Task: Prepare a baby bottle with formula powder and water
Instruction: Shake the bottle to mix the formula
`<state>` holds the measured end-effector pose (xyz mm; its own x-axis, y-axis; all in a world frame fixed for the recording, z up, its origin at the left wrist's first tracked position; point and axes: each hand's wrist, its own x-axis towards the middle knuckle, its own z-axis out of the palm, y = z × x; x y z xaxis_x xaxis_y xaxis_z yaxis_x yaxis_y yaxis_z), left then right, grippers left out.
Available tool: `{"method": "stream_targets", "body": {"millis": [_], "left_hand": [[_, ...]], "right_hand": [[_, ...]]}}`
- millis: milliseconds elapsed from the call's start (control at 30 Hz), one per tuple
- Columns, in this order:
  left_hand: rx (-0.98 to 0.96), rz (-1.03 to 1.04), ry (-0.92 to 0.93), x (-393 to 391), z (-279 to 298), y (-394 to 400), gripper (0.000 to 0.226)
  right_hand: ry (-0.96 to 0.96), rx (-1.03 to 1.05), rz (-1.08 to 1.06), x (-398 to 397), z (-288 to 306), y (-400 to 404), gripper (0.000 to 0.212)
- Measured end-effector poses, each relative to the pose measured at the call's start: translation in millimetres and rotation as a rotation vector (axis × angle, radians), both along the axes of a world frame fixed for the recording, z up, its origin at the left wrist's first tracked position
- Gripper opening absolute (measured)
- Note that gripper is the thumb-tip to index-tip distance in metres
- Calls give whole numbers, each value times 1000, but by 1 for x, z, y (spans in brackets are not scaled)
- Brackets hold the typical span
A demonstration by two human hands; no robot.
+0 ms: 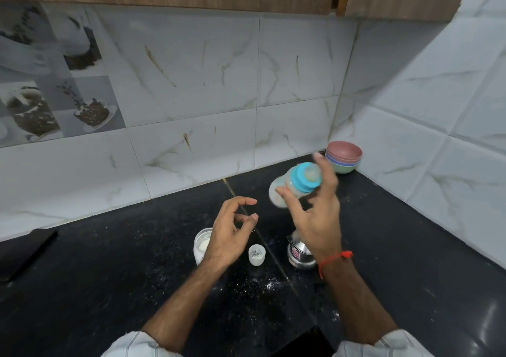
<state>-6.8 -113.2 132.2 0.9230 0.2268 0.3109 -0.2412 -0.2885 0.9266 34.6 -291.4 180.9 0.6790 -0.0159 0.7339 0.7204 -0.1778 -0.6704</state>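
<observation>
My right hand (315,214) holds the baby bottle (294,184) in the air above the black counter, tilted on its side and blurred by motion. The bottle has a blue screw ring with the teat on, and milky liquid inside. My left hand (232,230) hovers to the left of it with curled, parted fingers and holds nothing. Under the left hand stands a white jar of formula powder (202,244), open. A small translucent cap (257,255) stands on the counter beside it. A steel cup (299,252) sits below my right wrist.
A stack of coloured bowls (344,156) stands in the back right corner against the tiled wall. A dark flat object (24,252) lies at the left edge of the counter (109,288). Spilled white powder (269,284) speckles the counter near the front. Wooden cabinets hang overhead.
</observation>
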Motion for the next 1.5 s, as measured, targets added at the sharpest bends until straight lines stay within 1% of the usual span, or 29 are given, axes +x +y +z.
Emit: {"method": "stream_targets", "body": {"millis": [33,67,100,167,233,267,333,367,500,533,633,667,800,833,900,933,967,1033,1067,1100,1133,1200,1233,1267,1333,1367,1400,1433,1500], "left_hand": [[6,-5,-4,0,0,-1,36],[10,-11,-12,0,1,-1,37],[11,-11,-23,0,1,-1,38],[3,1,-35,0,1,-1,37],[-4,14,-25,0,1,0,37],[-6,14,-21,0,1,0,37],[-2,7,-24,-1,2,-1,37],[3,6,-29,-1,1,-1,37],[-14,16,-27,-1,0,0,35],[-16,19,-24,-1,1,0,34],[-8,14,-31,-1,4,-1,35],[2,11,-37,-1,5,-1,35],[10,29,-49,0,7,-1,35],[10,33,-43,0,7,-1,35],[8,25,-37,0,7,-2,35],[4,17,-41,0,8,-3,36],[0,14,-48,0,8,-3,35],[-9,20,-54,1,7,-3,35],[-10,25,-47,2,7,-3,34],[-8,28,-38,2,7,-3,34],[-6,26,-32,2,7,-3,34],[-8,13,-34,2,8,-4,35],[-8,7,-35,2,8,-4,36],[-8,4,-39,2,8,-4,37],[-10,9,-42,1,7,-2,36],[-13,13,-35,1,7,-1,36],[-18,16,-25,2,8,-1,37],[-25,16,-18,2,9,-2,38],[-39,9,-20,2,12,-4,42]], "right_hand": [[101,-73,53,2,0,-1,89],[152,-96,74,1,-1,-1,89],[131,-66,54,-1,0,1,89],[-1,56,4,-6,0,3,88],[-76,84,-11,-6,-1,3,88],[-37,44,-8,-4,0,2,88],[116,-67,54,-2,4,1,88],[124,-74,62,-3,7,1,88],[-78,148,4,-8,10,4,88],[-71,136,-10,-5,11,2,88],[150,-110,74,3,12,-4,88],[158,-140,82,1,11,-4,88],[7,-14,-10,-3,8,-3,87],[22,-32,-8,-2,8,-3,86],[139,-90,61,0,9,-4,88],[154,-74,73,-3,11,-3,89],[103,-20,56,-7,15,-1,89],[-72,130,20,-11,17,1,90],[-138,169,5,-10,15,0,91],[-161,169,-8,-8,13,-1,92],[-123,136,-12,-8,15,-1,90],[64,1,43,-9,16,-2,90],[103,4,68,-12,18,-1,90],[59,83,74,-16,23,0,89],[-115,339,88,-20,33,1,86],[-167,431,87,-19,36,0,86],[-172,471,85,-17,40,-2,87],[-122,446,88,-16,44,-3,87],[59,261,144,-13,46,-3,87]]}}
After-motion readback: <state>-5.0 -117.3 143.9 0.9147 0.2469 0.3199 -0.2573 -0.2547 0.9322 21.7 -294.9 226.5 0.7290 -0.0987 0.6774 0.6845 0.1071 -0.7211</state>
